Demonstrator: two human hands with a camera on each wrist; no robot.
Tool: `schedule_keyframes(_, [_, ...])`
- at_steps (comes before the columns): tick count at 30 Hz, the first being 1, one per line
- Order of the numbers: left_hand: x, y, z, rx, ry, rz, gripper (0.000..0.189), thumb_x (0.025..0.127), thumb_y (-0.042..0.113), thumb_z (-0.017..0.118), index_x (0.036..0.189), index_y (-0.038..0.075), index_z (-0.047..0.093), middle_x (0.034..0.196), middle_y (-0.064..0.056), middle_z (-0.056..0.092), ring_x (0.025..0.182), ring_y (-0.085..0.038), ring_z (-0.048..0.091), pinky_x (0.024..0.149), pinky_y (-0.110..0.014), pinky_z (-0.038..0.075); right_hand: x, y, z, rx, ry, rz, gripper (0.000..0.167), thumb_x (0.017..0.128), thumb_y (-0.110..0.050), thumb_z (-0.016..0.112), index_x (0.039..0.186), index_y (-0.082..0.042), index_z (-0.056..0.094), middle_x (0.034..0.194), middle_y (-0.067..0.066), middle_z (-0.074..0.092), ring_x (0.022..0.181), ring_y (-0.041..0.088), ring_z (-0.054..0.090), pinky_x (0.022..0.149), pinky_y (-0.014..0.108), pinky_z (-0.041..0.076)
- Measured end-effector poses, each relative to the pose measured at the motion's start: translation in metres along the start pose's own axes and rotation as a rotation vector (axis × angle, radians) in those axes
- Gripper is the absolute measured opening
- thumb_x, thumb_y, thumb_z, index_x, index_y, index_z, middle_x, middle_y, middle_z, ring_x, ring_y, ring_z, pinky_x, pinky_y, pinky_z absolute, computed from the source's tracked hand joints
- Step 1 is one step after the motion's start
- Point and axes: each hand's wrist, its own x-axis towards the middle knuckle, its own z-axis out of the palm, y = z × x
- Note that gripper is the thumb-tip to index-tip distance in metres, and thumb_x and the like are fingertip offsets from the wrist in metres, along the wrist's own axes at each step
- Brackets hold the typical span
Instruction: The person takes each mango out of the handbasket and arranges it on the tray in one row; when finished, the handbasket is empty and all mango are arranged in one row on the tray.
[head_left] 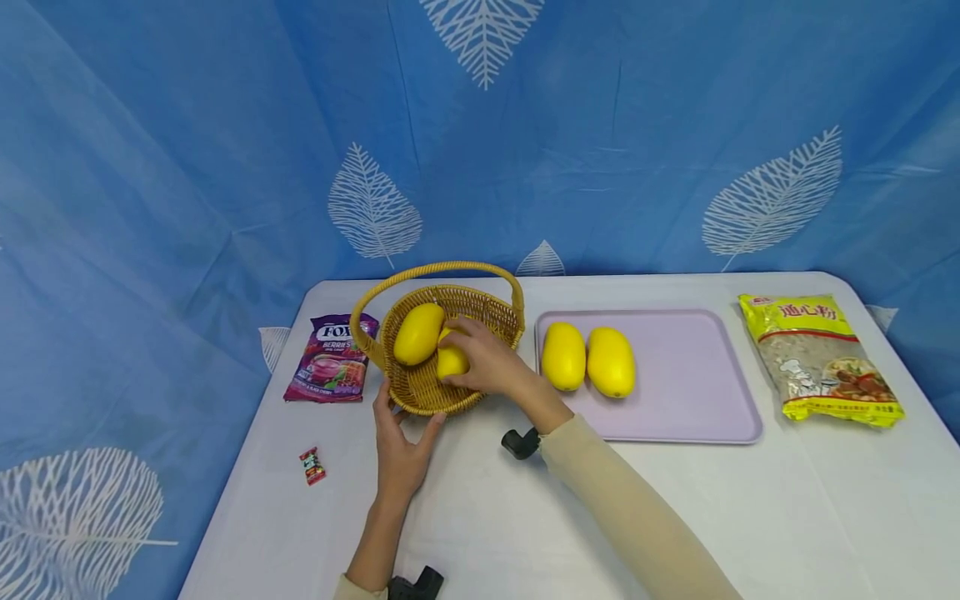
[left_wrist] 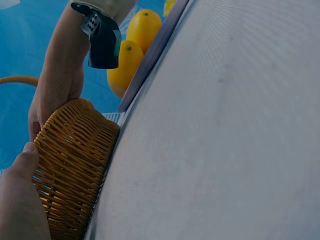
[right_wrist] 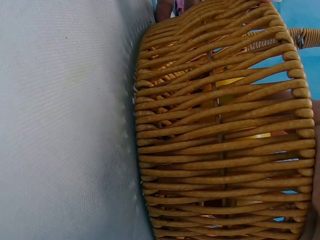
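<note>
The wicker basket with a tall handle stands on the table, one yellow mango lying in its left part. My right hand reaches over the rim and grips a second mango inside, its fingers and thumb covering much of it. With my left hand I hold the basket's near left side. In the left wrist view, the left thumb lies at the rim of the woven wall. The right wrist view is mostly filled by basket weave, yellow showing through the gaps.
Right of the basket, a lilac tray bears two mangoes. A pasta bag lies at the far right. A purple candy bag lies beside the basket's left, and a small wrapped candy lies nearer. Blue leaf-patterned cloth hangs behind.
</note>
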Motion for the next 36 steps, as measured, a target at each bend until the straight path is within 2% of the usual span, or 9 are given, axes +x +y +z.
schedule_keyframes(17, [0.0004,0.0006,-0.0004,0.002,-0.001,-0.001,0.092,0.087,0.025,0.075,0.155,0.009,0.015,0.157,-0.015,0.026,0.137,-0.031,0.039,0.104,-0.049,0.044,-0.0007,0.001,0.0019,0.001,0.01,0.006,0.046,0.083,-0.031,0.078,0.124,-0.014,0.065,0.153,0.007,0.041,0.147,0.027,0.028,0.118,0.043,0.031])
schedule_keyframes(26, [0.0002,0.0012,-0.0001,0.001,-0.003,-0.008,0.092,0.087,0.025,0.075,0.155,0.012,0.015,0.157,-0.015,0.025,0.138,-0.03,0.038,0.105,-0.05,0.043,-0.0043,0.0031,0.0028,0.018,0.072,-0.041,0.045,0.083,-0.028,0.078,0.123,-0.013,0.065,0.152,0.007,0.04,0.149,0.026,0.025,0.116,0.042,0.035])
schedule_keyframes(36, [0.0004,0.002,-0.0006,0.0,-0.009,-0.024,0.091,0.088,0.026,0.074,0.155,0.013,0.014,0.158,-0.014,0.023,0.14,-0.03,0.036,0.107,-0.052,0.042,-0.0092,0.0041,0.0017,0.035,0.144,-0.128,0.044,0.082,-0.024,0.08,0.121,-0.011,0.066,0.151,0.009,0.042,0.148,0.028,0.026,0.115,0.043,0.036])
